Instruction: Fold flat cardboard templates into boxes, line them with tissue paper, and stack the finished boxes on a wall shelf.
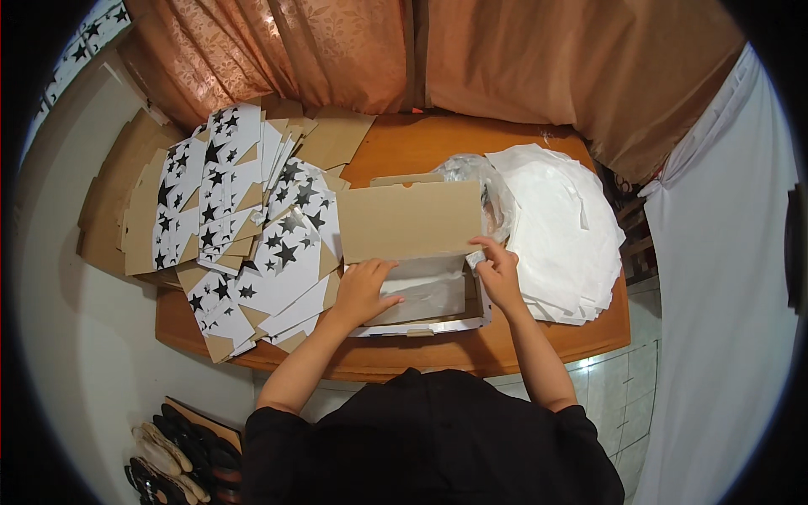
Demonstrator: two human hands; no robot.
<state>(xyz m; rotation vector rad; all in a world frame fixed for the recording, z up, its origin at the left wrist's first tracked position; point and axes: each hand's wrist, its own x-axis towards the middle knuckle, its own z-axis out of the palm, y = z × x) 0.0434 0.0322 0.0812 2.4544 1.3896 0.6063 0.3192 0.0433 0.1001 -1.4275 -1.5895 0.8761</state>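
An open cardboard box (418, 332) stands in front of me, its brown lid (410, 220) raised at the far side. Thin white paper (425, 286) lines the inside. Over the box's left side rests my left hand (362, 295), thumb and fingers apart, holding nothing that I can see. My right hand (500, 276) is at the box's right side, its index finger reaching left. A small whitish piece (475, 259) sits between its thumb and fingers; whether it is a packet or a paper corner I cannot tell.
Flattened cardboard boxes printed with black stars (278, 252) are heaped on the left of the wooden table (396, 143). A stack of white paper sheets (560, 236) lies on the right, beside crumpled clear plastic (497, 194). Shoes (181, 454) stand at lower left.
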